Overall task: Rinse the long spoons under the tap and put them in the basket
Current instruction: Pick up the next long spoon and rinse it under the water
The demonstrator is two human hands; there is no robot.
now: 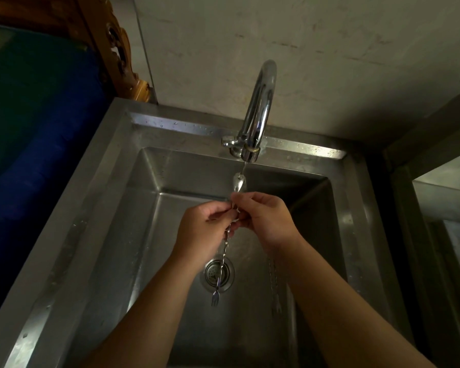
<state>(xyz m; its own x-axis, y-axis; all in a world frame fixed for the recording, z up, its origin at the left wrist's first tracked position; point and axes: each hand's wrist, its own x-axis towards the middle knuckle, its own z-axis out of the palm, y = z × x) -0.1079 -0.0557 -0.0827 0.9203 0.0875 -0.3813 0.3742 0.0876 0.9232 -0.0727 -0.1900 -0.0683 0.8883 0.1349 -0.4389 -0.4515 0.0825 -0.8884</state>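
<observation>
A long twisted metal spoon (240, 184) with a small fork tip at its lower end is held over the steel sink (109, 197). Its bowl sits right under the chrome tap (258, 112), and a thin stream of water falls onto it. My left hand (202, 229) pinches the twisted stem from the left. My right hand (266, 219) grips the same stem from the right, just below the bowl. A second long twisted spoon (274, 285) lies on the sink floor under my right forearm. No basket is in view.
The round drain strainer (219, 273) lies in the sink floor behind the hanging stem. A blue barrel (37, 134) stands left of the sink, with carved wood behind it. A steel surface (446, 197) lies at the right. A plain wall rises behind the tap.
</observation>
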